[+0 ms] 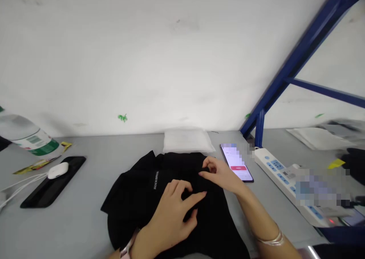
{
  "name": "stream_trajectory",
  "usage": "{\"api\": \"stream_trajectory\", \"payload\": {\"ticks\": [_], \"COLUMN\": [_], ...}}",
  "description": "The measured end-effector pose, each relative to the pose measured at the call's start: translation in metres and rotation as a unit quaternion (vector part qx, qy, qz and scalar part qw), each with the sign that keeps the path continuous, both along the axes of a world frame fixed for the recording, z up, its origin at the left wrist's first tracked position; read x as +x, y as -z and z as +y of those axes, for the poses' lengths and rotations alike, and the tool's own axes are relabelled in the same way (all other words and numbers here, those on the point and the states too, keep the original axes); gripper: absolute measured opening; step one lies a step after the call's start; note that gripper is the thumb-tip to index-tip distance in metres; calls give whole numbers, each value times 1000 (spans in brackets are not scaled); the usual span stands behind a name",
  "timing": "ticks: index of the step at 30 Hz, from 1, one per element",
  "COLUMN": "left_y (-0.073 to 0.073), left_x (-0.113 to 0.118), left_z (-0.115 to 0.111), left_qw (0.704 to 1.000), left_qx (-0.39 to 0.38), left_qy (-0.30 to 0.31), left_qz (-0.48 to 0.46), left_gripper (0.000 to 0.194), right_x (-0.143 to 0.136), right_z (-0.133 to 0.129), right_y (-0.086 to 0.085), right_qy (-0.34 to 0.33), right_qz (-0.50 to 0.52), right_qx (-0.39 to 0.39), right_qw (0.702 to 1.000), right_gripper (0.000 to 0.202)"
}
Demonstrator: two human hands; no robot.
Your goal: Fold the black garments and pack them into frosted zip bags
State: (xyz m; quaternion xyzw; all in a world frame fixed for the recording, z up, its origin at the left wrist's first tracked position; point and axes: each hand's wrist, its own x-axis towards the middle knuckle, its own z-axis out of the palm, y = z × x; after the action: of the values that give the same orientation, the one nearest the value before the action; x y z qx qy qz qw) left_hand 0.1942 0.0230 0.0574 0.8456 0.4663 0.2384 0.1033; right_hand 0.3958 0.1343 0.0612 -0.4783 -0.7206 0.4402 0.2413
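Head view, my clock centred on the cloth, twelve o'clock away from me.

Item: black cloth garment (125, 198), laid on the grey tabletop (85, 232) directly before me, likely so both hands reach it easily. Pale lettering (156, 180) lies towards its eleven o'clock side, running sideways to me; blurred.

Item: my left hand (173, 213), on the garment near its middle. Thumb and forefinger apart, other fingers curled; the spread presumably steadies the cloth.

Item: my right hand (221, 175), at the garment's one o'clock edge, fingers bent, thumb tip near the forefinger. Whether cloth is pinched between them, I cannot tell. The hands are near each other, not touching.

Item: white packet (186, 140), twelve o'clock, just beyond the garment, perhaps set there to leave working room.

Item: lit phone (236, 162), two o'clock, screen up, presumably to be readable.

Item: power strip (273, 166), between two and three, beside the blue frame (258, 118).

Item: white earphone case (58, 170), between nine and ten, resting on a black slab (37, 198), cables beside it.

Item: bottle (37, 137), ten o'clock, tilted in view.
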Motion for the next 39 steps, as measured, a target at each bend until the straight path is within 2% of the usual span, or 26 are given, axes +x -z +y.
{"api": "stream_trajectory", "payload": {"ticks": [3,6,8,12,14,16,21,24,28,32,35,39], "left_y": [4,8,10,10,10,11,10,3,-16,-29,-30,-26], "left_x": [3,5,6,5,4,3,-2,-7,-16,-20,-20,-22], "left_z": [-2,-3,-4,-5,-5,-6,-5,-4,-3,1,8,17], "left_qw": [998,995,994,993,993,994,995,994,982,950,932,935], "left_qx": [6,-5,-16,-34,-39,-45,-65,-83,-148,-217,-239,-223], "left_qy": [49,64,61,57,56,57,71,70,42,-31,-86,-157], "left_qz": [42,81,91,96,92,83,40,-4,-107,-221,-259,-229], "left_gripper": [62,68,67,66,68,70,88,86,62,35,45,48], "right_x": [7,14,20,33,33,28,9,3,-2,-14,-25,-35], "right_z": [3,3,2,-2,-3,-4,-6,-6,-9,-16,-24,-33], "right_y": [-4,-6,-9,-17,-20,-20,-12,-6,-5,-6,-7,-4], "right_qy": [45,65,24,-154,-179,-151,-3,5,-29,-93,-90,-107], "right_qz": [25,-21,-71,-126,-119,-104,-35,1,45,80,103,111], "right_qx": [4,-4,-46,-174,-186,-188,-178,-175,-184,-134,-81,-14], "right_qw": [999,998,996,964,959,965,983,985,981,983,987,988], "right_gripper": [16,16,22,34,37,41,54,55,53,47,38,21]}}
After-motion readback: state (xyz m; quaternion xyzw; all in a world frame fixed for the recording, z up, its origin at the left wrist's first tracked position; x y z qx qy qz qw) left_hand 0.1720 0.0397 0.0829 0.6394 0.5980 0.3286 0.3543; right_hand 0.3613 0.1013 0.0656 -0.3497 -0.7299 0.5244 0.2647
